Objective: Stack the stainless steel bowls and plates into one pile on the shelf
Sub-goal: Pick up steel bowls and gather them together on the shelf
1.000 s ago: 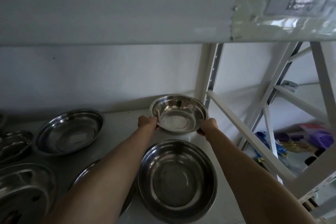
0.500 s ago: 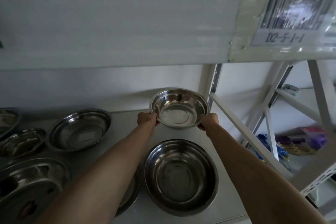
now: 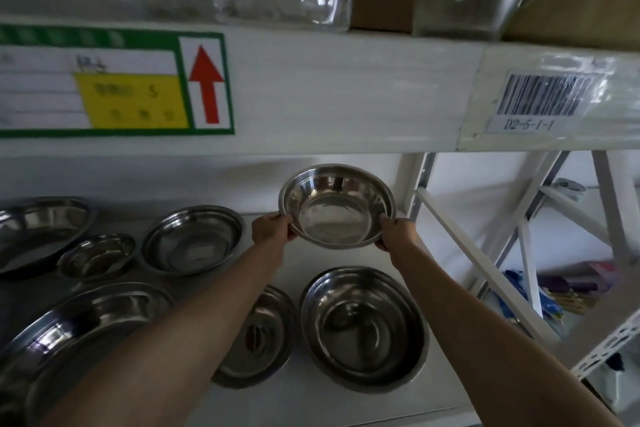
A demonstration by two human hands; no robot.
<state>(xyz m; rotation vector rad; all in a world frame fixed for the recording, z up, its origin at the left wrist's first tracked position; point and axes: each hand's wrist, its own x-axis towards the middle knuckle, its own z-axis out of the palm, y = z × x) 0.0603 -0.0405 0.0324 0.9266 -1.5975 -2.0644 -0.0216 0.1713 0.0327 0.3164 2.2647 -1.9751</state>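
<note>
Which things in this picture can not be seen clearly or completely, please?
- Plate, head view: the left forearm covers its left part.
- Big dish, head view: cut off by the left edge, forearm over its lower right part.
- Yellow label, head view: writing blurred, unreadable.
- Left hand and right hand on the held bowl: fingers behind the bowl hidden; grip seen only at the rim.

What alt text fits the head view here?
Both hands, left hand and right hand, hold a steel bowl by its rim above the shelf. A larger bowl sits below; more bowls and plates lie left.
</note>
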